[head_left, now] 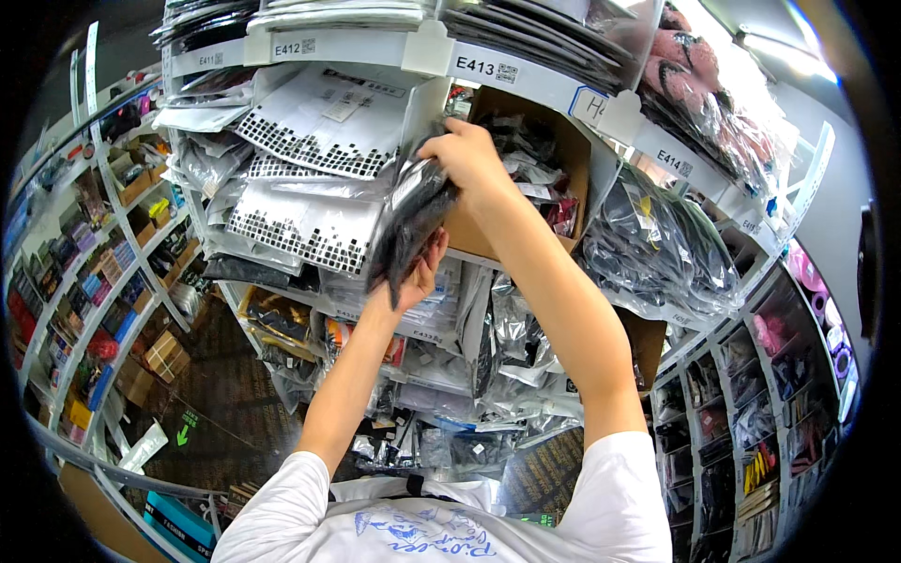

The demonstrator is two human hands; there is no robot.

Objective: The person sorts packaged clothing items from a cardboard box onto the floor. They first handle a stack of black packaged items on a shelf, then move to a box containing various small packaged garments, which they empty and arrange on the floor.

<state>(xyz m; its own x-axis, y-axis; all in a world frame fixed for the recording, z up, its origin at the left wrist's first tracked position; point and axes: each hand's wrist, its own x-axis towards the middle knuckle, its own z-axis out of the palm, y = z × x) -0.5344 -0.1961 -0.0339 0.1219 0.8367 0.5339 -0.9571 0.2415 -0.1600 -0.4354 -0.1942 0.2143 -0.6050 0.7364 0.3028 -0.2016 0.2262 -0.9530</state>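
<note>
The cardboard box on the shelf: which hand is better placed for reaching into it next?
Probably the right hand: holding the top of the dark package, it appears nearer the opening of the cardboard box. The left hand is lower and farther left, at the package's bottom.
</note>
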